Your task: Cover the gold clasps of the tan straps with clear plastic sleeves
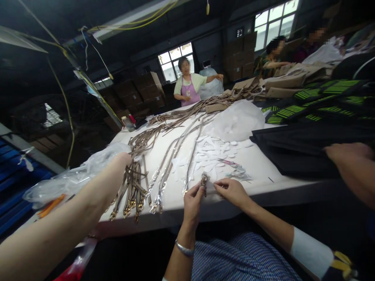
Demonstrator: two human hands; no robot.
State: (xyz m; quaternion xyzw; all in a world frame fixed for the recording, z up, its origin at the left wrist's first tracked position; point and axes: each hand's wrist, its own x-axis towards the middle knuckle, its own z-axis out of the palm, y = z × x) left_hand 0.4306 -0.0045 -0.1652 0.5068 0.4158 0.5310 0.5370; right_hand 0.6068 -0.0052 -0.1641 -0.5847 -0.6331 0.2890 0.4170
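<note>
My left hand (191, 201), with a silver bangle on the wrist, pinches a small metal buckle (204, 180) upright just above the table's front edge. A short dark strap end seems to hang below it. To its right, my right hand (233, 191) has thumb and forefinger pressed together; whatever is between them is too small to make out. Beyond my hands lie a heap of white paper tags (212, 154) and a pair of scissors (227, 161). Left of my left hand, plastic-wrapped straps (168, 171) stretch across the table.
A co-worker's arm (84, 203) reaches in from the left over brown straps with gold clasps (133, 195). At right, another person's hand (350, 152) rests on black fabric (293, 148). A clear plastic bag (237, 119) lies mid-table. A person in a pink apron (189, 91) stands opposite.
</note>
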